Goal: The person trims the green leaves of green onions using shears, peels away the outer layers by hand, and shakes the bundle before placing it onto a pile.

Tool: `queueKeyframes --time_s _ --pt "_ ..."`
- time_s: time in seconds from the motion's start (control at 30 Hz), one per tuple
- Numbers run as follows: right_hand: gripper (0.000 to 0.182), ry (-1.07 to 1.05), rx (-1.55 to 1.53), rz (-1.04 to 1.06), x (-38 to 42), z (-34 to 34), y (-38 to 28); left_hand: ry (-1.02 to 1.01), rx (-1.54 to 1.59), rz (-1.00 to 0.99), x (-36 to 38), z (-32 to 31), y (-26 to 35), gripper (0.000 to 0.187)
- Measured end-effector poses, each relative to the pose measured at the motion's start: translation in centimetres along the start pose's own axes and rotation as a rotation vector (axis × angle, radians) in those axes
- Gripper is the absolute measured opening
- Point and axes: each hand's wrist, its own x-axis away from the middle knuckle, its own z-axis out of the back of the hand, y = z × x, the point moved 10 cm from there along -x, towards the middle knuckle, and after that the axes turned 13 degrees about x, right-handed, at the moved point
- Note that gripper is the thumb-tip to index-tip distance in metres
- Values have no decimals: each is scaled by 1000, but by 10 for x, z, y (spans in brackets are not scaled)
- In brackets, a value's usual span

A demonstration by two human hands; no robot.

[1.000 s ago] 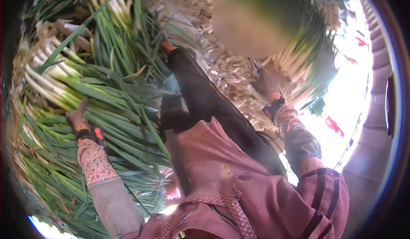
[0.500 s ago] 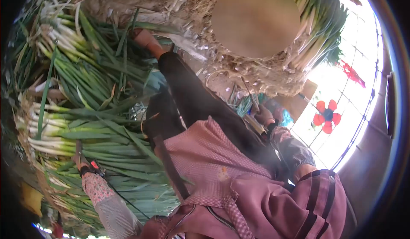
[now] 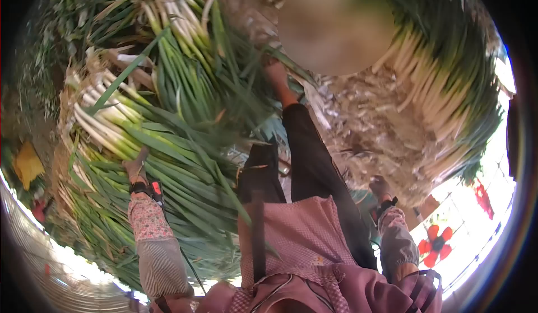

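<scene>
Head view: the left hand (image 3: 136,168) is pressed into a heap of green onions (image 3: 168,139); whether its fingers close on any stalk cannot be told. Across a dark trouser leg (image 3: 316,167), the right hand (image 3: 381,188) rests against a pile of rooty onion ends (image 3: 386,128), its grip also unclear.

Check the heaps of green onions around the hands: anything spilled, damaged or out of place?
One thing stands out: a single yellow withered leaf lies apart at the far left, off the green onion heap that the left hand touches. The right hand rests by the dry root mass. No spill shows.
</scene>
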Motion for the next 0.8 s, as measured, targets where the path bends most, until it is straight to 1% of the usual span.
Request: queueKeyframes --time_s 0.03,0.07,0.1,0.13,0.17,0.2,0.23,0.27,0.3,0.33,0.4,0.43,0.5,0.57,0.63,0.7,0.77,0.8 --pt "61 -30 -85 79 7 23 -35 -24 38 14 4 -2 0 104" --pt "58 55 -109 186 25 69 -91 -47 75 30 7 -4 -1 105" --pt "56 128 -80 306 21 93 -127 -82 155 37 7 -7 -3 104" --pt "53 197 -46 426 26 122 -166 -72 117 61 19 -5 7 100" --pt "50 219 -6 402 32 142 -189 -107 74 -16 11 -7 6 97" --pt "46 239 34 377 46 170 -220 -83 51 -28 16 -5 12 96" --pt "44 286 80 461 60 202 -247 -54 25 -34 21 -2 18 95" --pt "43 326 129 554 73 225 -276 -101 51 -31 12 -8 5 94" --pt "41 424 153 679 86 249 -319 -142 73 -29 0 -10 -7 93" --pt "40 530 184 800 102 271 -358 -68 46 -33 11 12 0 94" --pt "39 446 203 867 149 303 -433 -26 -18 -57 23 8 19 96" --pt "39 407 213 890 175 315 -473 -17 -38 -52 17 6 10 98" --pt "40 247 237 990 209 321 -551 -21 -44 -33 18 7 7 101" --pt "38 373 440 1230 230 306 -633 -31 -15 -8 23 8 13 103" --pt "37 371 424 1458 260 287 -707 -32 -61 24 14 6 1 103" --pt "36 281 526 1503 275 262 -773 -80 -87 82 15 4 2 103" --pt "38 282 591 1520 277 240 -829 -104 -27 118 7 -2 -8 98" --pt "41 223 572 1528 278 232 -851 -112 2 140 5 -4 -18 96"
